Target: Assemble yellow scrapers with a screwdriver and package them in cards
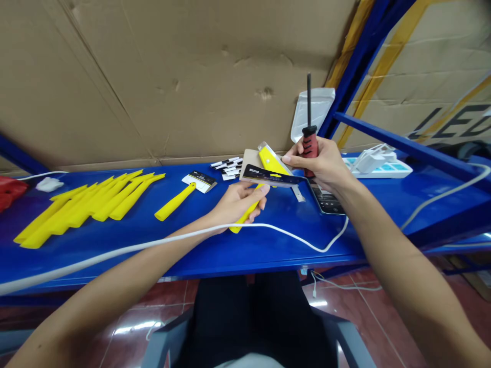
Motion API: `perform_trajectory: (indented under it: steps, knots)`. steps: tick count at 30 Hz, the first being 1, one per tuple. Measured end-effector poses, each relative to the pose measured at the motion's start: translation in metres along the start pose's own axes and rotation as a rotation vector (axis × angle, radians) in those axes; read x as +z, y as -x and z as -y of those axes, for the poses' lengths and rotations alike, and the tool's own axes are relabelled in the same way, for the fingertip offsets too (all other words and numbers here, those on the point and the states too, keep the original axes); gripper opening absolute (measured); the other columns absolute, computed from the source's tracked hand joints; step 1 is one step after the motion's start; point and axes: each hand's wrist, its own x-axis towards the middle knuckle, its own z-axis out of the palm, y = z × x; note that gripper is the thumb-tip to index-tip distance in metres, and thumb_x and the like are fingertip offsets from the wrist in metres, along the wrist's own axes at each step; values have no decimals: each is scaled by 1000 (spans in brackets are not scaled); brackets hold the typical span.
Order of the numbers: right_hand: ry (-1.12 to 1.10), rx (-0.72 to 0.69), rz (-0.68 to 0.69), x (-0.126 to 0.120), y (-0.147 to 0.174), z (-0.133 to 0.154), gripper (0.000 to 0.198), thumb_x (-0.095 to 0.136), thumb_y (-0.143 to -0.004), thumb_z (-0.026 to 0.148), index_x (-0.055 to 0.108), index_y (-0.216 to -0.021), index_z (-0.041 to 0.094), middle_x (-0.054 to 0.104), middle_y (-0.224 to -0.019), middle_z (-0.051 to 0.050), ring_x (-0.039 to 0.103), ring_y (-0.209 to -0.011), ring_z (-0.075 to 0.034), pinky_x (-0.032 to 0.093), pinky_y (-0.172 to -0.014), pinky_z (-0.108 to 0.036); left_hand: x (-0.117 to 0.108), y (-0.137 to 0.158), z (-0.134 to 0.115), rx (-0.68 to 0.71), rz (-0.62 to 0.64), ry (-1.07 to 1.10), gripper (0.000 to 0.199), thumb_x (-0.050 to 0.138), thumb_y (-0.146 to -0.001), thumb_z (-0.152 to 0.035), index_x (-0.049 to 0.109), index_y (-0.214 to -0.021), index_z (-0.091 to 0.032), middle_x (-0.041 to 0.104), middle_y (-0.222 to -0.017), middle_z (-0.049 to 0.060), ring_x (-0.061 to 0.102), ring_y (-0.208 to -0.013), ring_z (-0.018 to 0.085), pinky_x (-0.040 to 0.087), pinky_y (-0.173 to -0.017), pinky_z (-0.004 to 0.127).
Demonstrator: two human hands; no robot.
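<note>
The yellow scraper [264,168] sits in my left hand [240,202], just above the blue shelf [268,245], its handle running down toward seven o'clock and its blade end up at one o'clock. My left fingers are curled shut around the handle, thumb on top near a black label card [270,176] that lies across the blade.

Far out at nine o'clock from that hand lies a row of loose yellow handles [88,207], fanned side by side on the shelf. Nearer, at ten o'clock, one more scraper [182,197] lies alone with its card already on. A white cable [153,245] crosses the shelf below my left wrist and loops toward four o'clock.

At twelve o'clock from the left hand is a small heap of black and white cards [228,168].

My right hand [322,163] is clenched around the red and black handle of a screwdriver [309,128], whose dark shaft points straight up to twelve o'clock. Its thumb and forefinger reach to nine o'clock and touch the edge of the card. A phone [326,199] lies just under this hand, and a white power strip [379,163] lies at three o'clock.
</note>
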Motion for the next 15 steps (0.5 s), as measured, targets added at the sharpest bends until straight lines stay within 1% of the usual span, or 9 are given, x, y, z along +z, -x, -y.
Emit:
perform_trajectory:
  steps: [2,6,12,15]
  knots:
    - [-24,-11,-25,-3,-1,2,60,108,-63,47,54,-78,24,72,-84,-1,69,-76,-17,63,-73,-36,0,1,-2,47,-12,-21,47,86,-92,-55,71,-120,-22,65,-71,-3,52,-43,8,37,-37,21]
    - [-45,-18,-37,-8,-1,5,61,107,-66,46,52,-79,24,73,-87,-2,71,-80,-19,65,-73,-37,-1,3,-6,109,-36,-71,53,85,-93,-54,72,-130,-19,66,-70,-2,51,-41,8,37,-35,21]
    - [-66,-17,-51,-7,-1,6,62,109,-61,46,53,-77,24,73,-85,-2,67,-73,-16,63,-65,-33,-1,2,-7,108,-29,-89,56,84,-94,-55,70,-132,-17,67,-69,-2,51,-40,9,39,-35,22]
    - [-54,1,-47,-7,-1,6,64,110,-59,48,53,-77,24,74,-85,-2,67,-73,-17,62,-64,-33,-2,2,-7,108,-6,-98,56,82,-96,-55,67,-133,-16,68,-69,-2,53,-40,9,41,-36,22]
